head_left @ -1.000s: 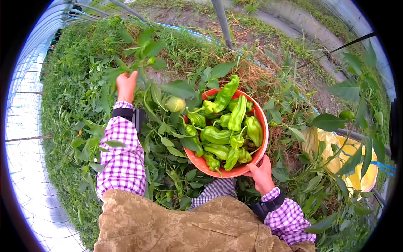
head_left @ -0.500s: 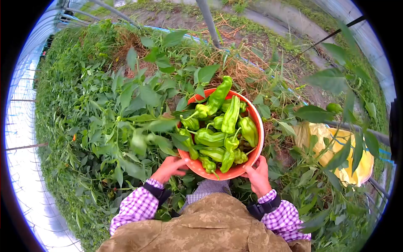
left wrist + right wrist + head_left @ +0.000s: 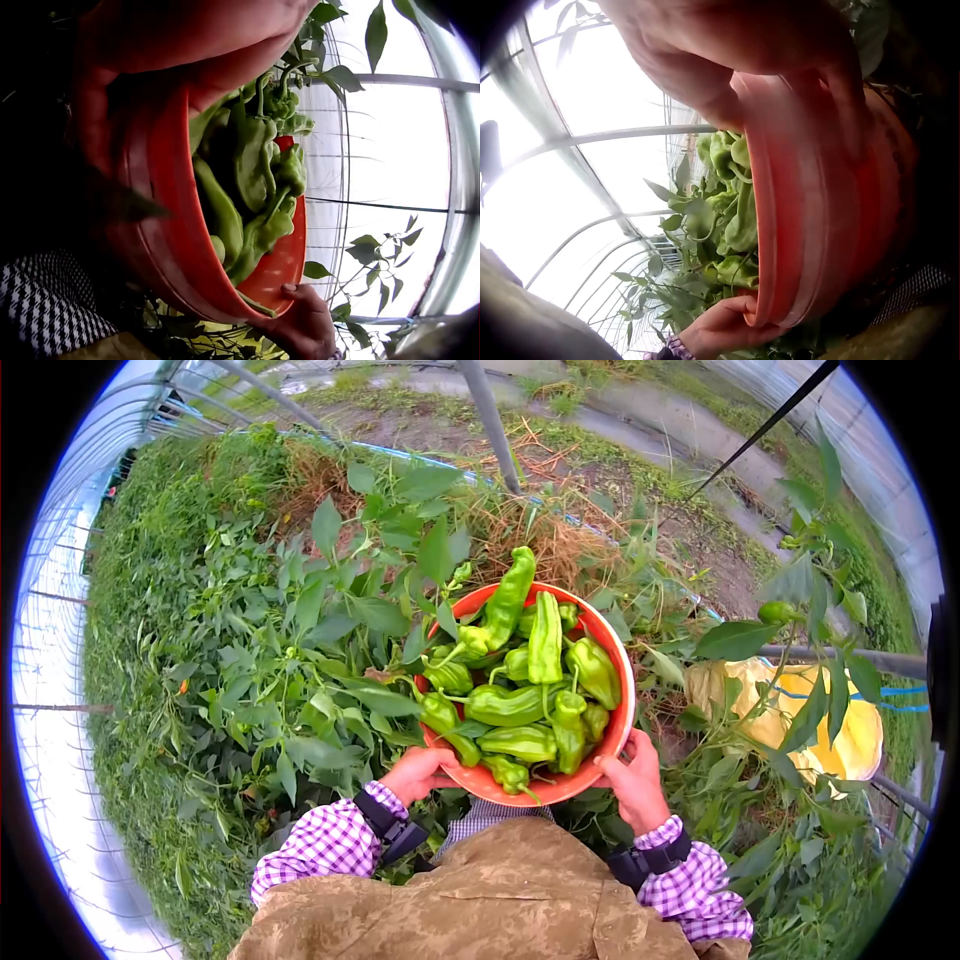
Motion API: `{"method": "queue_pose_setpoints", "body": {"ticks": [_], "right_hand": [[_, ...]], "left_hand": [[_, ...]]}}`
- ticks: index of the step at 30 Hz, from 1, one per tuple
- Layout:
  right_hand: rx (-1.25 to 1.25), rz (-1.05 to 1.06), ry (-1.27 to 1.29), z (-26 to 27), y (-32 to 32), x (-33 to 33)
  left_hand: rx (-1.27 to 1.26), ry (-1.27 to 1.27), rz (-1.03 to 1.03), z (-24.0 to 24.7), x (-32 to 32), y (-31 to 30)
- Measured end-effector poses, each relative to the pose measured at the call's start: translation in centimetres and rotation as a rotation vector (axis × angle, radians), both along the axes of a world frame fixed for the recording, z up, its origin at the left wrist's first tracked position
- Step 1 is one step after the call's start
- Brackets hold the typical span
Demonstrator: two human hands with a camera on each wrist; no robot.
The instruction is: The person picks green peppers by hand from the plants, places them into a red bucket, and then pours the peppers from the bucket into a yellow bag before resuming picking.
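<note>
Greenhouse rows (image 3: pixel 230 650); left hand (image 3: pixel 418 770), right hand (image 3: pixel 632 780) clasp bowl (image 3: pixel 627 700); underside seen only wrist views.

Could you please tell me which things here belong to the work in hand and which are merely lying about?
In hand:
- orange bowl, gripped at its rim by the left hand and the right hand
- green peppers heaped in it

Lying about:
- yellow bag
- metal pole
- dry straw
</note>
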State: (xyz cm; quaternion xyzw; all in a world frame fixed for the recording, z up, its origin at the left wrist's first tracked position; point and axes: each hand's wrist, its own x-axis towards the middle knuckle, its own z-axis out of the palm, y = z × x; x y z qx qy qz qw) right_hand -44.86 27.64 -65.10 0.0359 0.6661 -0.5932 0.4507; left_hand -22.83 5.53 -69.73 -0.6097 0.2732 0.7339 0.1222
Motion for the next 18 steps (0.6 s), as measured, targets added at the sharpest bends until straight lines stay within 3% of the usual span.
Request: {"method": "queue_pose_setpoints", "body": {"ticks": [3,4,6,8,10,11,13,14,16,17,18], "right_hand": [[0.044,0.041,-0.001,-0.5,0.0,0.3],[0.061,0.057,0.0,-0.7,-0.2,0.5],[0.086,0.066,-0.001,-1.4,-0.4,1.0],[0.07,0.026,0.037,-2.1,-0.3,1.3],[0.074,0.02,0.005,-2.1,-0.5,1.4],[0.103,0.02,-0.005,-1.9,-0.6,1.3],[0.152,0.033,-0.021,-1.6,-0.7,1.1],[0.158,0.032,-0.027,-1.0,-1.3,1.0],[0.136,-0.015,-0.053,-0.4,-1.6,1.2],[0.14,-0.023,-0.054,-0.6,-1.4,1.2],[0.134,-0.015,-0.053,-0.9,-1.3,1.2]], "left_hand": [[0.037,0.094,-0.07,-0.1,1.2,-0.3],[0.062,0.131,-0.224,0.5,1.6,-1.6],[-0.158,-0.004,-0.695,3.1,1.2,-4.3],[-0.65,0.022,-0.561,-0.8,4.1,-7.6],[-1.026,0.101,-0.431,3.5,1.0,-8.1],[-1.019,0.097,-0.431,3.4,-0.3,-8.8],[-1.548,0.312,-0.617,3.1,-2.6,-10.3],[-1.54,0.31,-0.621,3.0,-3.9,-11.3],[-1.441,0.021,-1.043,1.9,-6.1,-12.6],[-1.438,0.028,-1.049,0.9,-7.0,-13.3],[-1.344,-0.088,-1.214,-0.2,-7.9,-14.0]]}}
